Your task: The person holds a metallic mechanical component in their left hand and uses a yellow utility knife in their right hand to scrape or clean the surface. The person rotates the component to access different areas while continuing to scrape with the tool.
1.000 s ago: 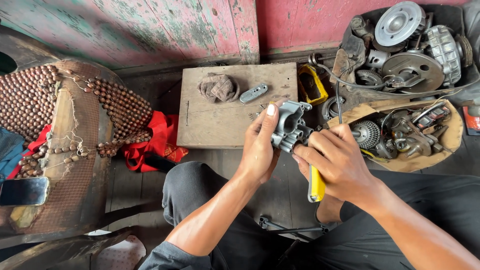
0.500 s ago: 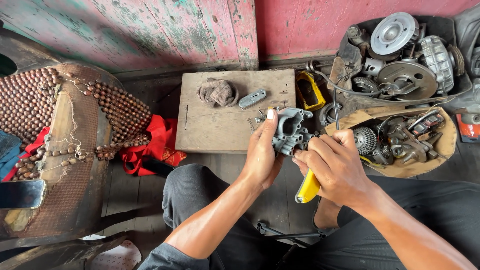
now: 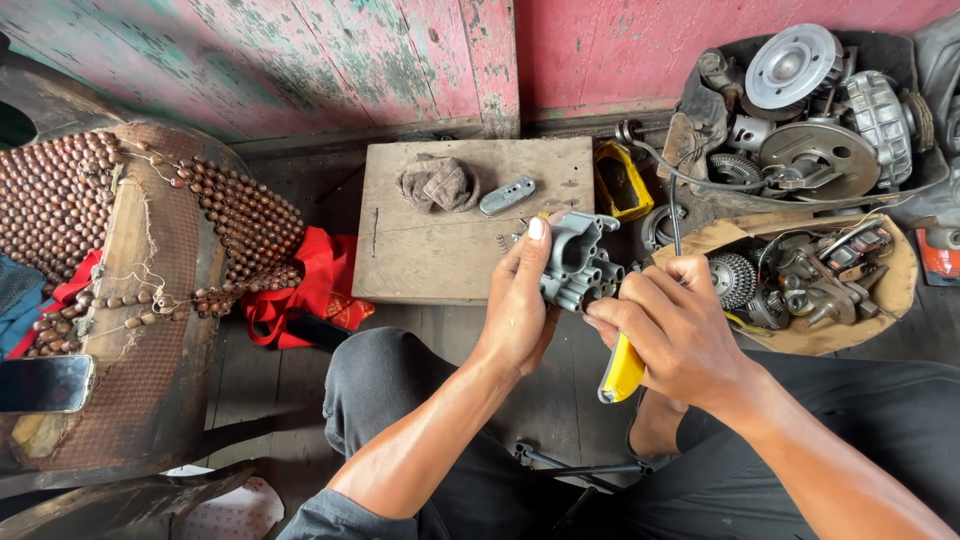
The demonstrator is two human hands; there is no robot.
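Observation:
My left hand (image 3: 520, 300) grips a grey cast-metal engine part (image 3: 577, 258) with round ports, holding it above the near edge of a wooden board (image 3: 430, 255). My right hand (image 3: 675, 330) is closed around a yellow-handled tool (image 3: 622, 370), whose tip is pressed against the right side of the grey part and hidden behind my fingers. Both hands meet just above my knees.
On the board lie a dirty rag (image 3: 437, 183) and a small grey metal piece (image 3: 506, 195). A yellow container (image 3: 623, 180) sits right of it. Tubs of engine parts and gears (image 3: 810, 130) crowd the right. A beaded seat cover (image 3: 130, 240), red cloth (image 3: 310, 290) and phone (image 3: 45, 383) lie left.
The grey part has turned a little in my left hand, and the yellow handle in my right hand has tilted slightly. Both hands stay in much the same place.

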